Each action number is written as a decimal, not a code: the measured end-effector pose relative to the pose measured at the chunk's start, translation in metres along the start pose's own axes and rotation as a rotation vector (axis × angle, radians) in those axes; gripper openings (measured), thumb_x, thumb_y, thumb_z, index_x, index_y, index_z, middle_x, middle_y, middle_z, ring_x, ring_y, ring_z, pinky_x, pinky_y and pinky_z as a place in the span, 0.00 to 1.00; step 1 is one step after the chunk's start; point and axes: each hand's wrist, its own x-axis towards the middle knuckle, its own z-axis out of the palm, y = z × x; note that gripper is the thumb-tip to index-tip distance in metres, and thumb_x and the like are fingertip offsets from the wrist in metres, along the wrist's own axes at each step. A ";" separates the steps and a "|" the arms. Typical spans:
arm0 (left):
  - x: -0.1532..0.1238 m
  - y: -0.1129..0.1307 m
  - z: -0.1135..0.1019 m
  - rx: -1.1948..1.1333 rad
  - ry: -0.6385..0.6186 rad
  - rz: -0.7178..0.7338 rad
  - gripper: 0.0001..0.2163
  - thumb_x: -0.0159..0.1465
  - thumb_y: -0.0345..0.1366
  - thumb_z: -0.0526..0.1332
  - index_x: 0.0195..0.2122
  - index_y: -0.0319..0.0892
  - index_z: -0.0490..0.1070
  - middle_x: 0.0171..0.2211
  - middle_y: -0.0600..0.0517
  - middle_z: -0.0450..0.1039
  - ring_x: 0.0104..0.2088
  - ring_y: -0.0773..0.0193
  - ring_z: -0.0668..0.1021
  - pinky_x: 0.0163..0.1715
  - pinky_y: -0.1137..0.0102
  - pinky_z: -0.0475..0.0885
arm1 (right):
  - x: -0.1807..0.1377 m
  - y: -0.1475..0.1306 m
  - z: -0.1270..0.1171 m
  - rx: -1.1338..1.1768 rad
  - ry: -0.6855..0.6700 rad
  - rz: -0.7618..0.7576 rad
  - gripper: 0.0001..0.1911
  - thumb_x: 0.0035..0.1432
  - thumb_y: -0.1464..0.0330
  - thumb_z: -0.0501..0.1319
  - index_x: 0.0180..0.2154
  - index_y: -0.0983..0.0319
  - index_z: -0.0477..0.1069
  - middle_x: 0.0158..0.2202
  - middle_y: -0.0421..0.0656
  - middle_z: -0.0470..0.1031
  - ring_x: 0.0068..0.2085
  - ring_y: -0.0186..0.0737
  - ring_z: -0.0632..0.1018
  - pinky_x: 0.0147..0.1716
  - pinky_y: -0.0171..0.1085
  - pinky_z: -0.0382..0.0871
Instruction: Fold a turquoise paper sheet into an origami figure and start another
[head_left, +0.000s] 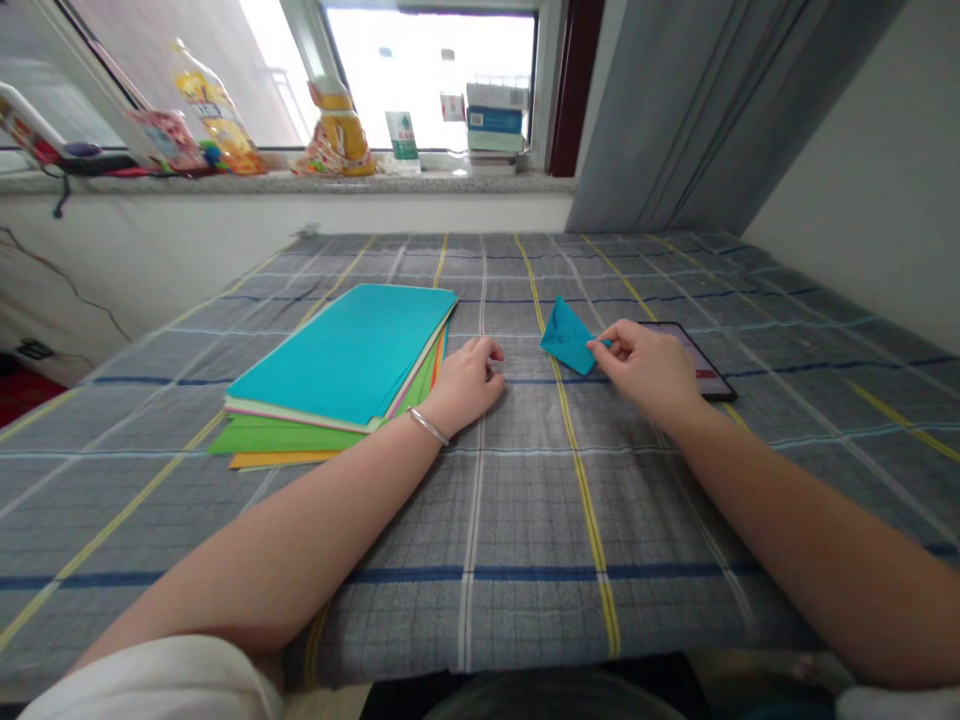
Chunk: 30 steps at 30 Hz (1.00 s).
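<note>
A small piece of folded blue paper (568, 338) with pointed corners is tilted above the checked cloth, right of the middle. My right hand (651, 368) pinches its right-hand tip between thumb and fingers. My left hand (469, 382), with a silver bangle at the wrist, rests on the cloth holding nothing, its fingers loosely bent and the thumb apart. Just left of that hand lies a stack of coloured paper (345, 350), blue on top, with green, orange and other sheets showing at its edges. Partly behind my right hand is a phone or tablet (705, 368) with its screen lit.
The grey checked cloth (525, 500) covers the whole table. On the windowsill (262, 184) behind it stand a tilted bottle (214, 110), a yellow container (341, 130), a white and green packet (403, 137) and stacked boxes (495, 118). A grey curtain (690, 110) hangs at the back right.
</note>
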 end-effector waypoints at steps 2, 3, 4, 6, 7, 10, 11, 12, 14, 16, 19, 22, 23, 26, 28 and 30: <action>-0.001 0.001 -0.001 0.028 -0.018 0.024 0.08 0.58 0.27 0.57 0.39 0.42 0.67 0.37 0.49 0.70 0.38 0.59 0.75 0.42 0.63 0.72 | 0.012 0.005 0.000 -0.054 -0.017 0.029 0.11 0.57 0.56 0.61 0.31 0.56 0.74 0.27 0.41 0.78 0.29 0.43 0.76 0.25 0.38 0.55; -0.001 0.001 -0.001 0.043 -0.027 0.034 0.08 0.58 0.28 0.57 0.39 0.42 0.68 0.37 0.49 0.70 0.38 0.59 0.75 0.42 0.62 0.72 | 0.018 0.008 0.001 -0.079 -0.018 0.042 0.12 0.58 0.55 0.60 0.32 0.56 0.74 0.27 0.41 0.78 0.29 0.43 0.75 0.25 0.38 0.55; -0.001 0.002 -0.001 0.058 -0.033 0.044 0.08 0.58 0.28 0.57 0.39 0.42 0.69 0.37 0.49 0.70 0.38 0.58 0.75 0.42 0.62 0.72 | 0.025 0.011 0.002 -0.101 -0.003 0.056 0.12 0.58 0.55 0.60 0.32 0.56 0.74 0.28 0.42 0.79 0.30 0.43 0.75 0.25 0.38 0.54; -0.001 0.002 -0.001 0.082 -0.042 0.056 0.09 0.58 0.29 0.57 0.40 0.42 0.70 0.36 0.49 0.70 0.38 0.57 0.75 0.42 0.61 0.72 | 0.036 0.017 0.005 -0.126 0.012 0.052 0.12 0.58 0.56 0.60 0.33 0.56 0.75 0.29 0.43 0.79 0.30 0.44 0.75 0.25 0.38 0.54; -0.001 0.001 -0.001 0.090 -0.043 0.059 0.09 0.58 0.29 0.57 0.40 0.42 0.70 0.36 0.49 0.70 0.38 0.57 0.75 0.42 0.61 0.72 | 0.041 0.020 0.006 -0.129 0.014 0.037 0.12 0.58 0.56 0.60 0.33 0.56 0.75 0.29 0.43 0.79 0.30 0.44 0.75 0.25 0.38 0.54; -0.001 0.000 0.000 0.102 -0.045 0.065 0.09 0.58 0.29 0.57 0.39 0.42 0.71 0.36 0.49 0.71 0.38 0.57 0.75 0.43 0.61 0.72 | 0.052 0.028 0.014 -0.144 0.018 0.031 0.13 0.58 0.56 0.59 0.36 0.56 0.77 0.30 0.44 0.79 0.31 0.45 0.76 0.25 0.38 0.55; -0.001 0.000 0.000 0.104 -0.047 0.067 0.09 0.58 0.29 0.57 0.39 0.42 0.71 0.37 0.49 0.71 0.38 0.57 0.75 0.43 0.61 0.71 | 0.054 0.030 0.016 -0.159 0.015 0.036 0.13 0.59 0.56 0.58 0.36 0.56 0.77 0.31 0.44 0.80 0.32 0.45 0.76 0.25 0.38 0.55; -0.001 -0.001 0.000 0.106 -0.050 0.070 0.09 0.58 0.29 0.57 0.39 0.42 0.71 0.37 0.49 0.71 0.38 0.57 0.75 0.43 0.61 0.71 | 0.054 0.032 0.018 -0.176 0.013 0.042 0.13 0.59 0.57 0.58 0.37 0.56 0.77 0.32 0.44 0.80 0.32 0.46 0.77 0.25 0.38 0.55; -0.001 -0.001 0.001 0.106 -0.058 0.079 0.09 0.58 0.29 0.57 0.39 0.42 0.72 0.38 0.48 0.72 0.39 0.56 0.75 0.44 0.61 0.71 | 0.053 0.034 0.022 -0.201 0.009 0.050 0.14 0.59 0.57 0.58 0.38 0.56 0.77 0.33 0.45 0.81 0.33 0.47 0.77 0.25 0.38 0.56; -0.001 -0.002 0.001 0.105 -0.064 0.091 0.09 0.59 0.29 0.57 0.39 0.42 0.72 0.40 0.48 0.73 0.41 0.56 0.75 0.46 0.60 0.71 | 0.051 0.035 0.023 -0.194 0.009 0.056 0.13 0.59 0.57 0.58 0.39 0.56 0.77 0.34 0.44 0.81 0.35 0.47 0.78 0.26 0.39 0.58; -0.001 -0.003 0.003 0.118 -0.068 0.107 0.09 0.60 0.29 0.56 0.40 0.42 0.73 0.41 0.47 0.73 0.42 0.55 0.75 0.48 0.59 0.71 | 0.047 0.037 0.022 -0.151 0.005 0.072 0.13 0.58 0.58 0.60 0.41 0.56 0.76 0.34 0.44 0.81 0.36 0.48 0.78 0.28 0.40 0.60; -0.001 -0.004 0.003 0.132 -0.071 0.116 0.09 0.60 0.30 0.57 0.40 0.43 0.73 0.42 0.48 0.74 0.43 0.55 0.75 0.48 0.58 0.70 | 0.047 0.041 0.022 -0.128 0.004 0.071 0.12 0.58 0.60 0.60 0.40 0.58 0.77 0.34 0.45 0.81 0.35 0.48 0.78 0.30 0.41 0.63; -0.001 -0.004 0.003 0.136 -0.071 0.119 0.09 0.60 0.30 0.57 0.40 0.43 0.73 0.42 0.48 0.74 0.43 0.55 0.75 0.49 0.58 0.70 | 0.047 0.044 0.022 -0.121 0.014 0.063 0.12 0.59 0.61 0.60 0.39 0.58 0.77 0.34 0.46 0.81 0.35 0.48 0.78 0.31 0.41 0.63; -0.001 -0.004 0.003 0.144 -0.074 0.122 0.09 0.60 0.30 0.57 0.40 0.43 0.73 0.42 0.48 0.74 0.44 0.55 0.75 0.49 0.58 0.70 | 0.050 0.049 0.023 -0.105 0.049 0.037 0.12 0.59 0.61 0.59 0.39 0.59 0.78 0.34 0.47 0.81 0.35 0.48 0.78 0.33 0.41 0.65; -0.001 -0.004 0.004 0.149 -0.080 0.124 0.09 0.60 0.30 0.57 0.40 0.43 0.73 0.42 0.48 0.74 0.44 0.55 0.75 0.50 0.58 0.70 | 0.051 0.052 0.023 -0.124 0.046 0.037 0.13 0.59 0.61 0.59 0.40 0.59 0.78 0.34 0.47 0.81 0.35 0.48 0.78 0.32 0.41 0.64; -0.001 -0.004 0.004 0.156 -0.087 0.132 0.09 0.60 0.30 0.56 0.40 0.43 0.73 0.42 0.48 0.74 0.44 0.55 0.75 0.50 0.57 0.70 | 0.051 0.052 0.023 -0.154 0.024 0.048 0.13 0.60 0.60 0.59 0.40 0.58 0.78 0.34 0.47 0.81 0.35 0.49 0.78 0.30 0.41 0.63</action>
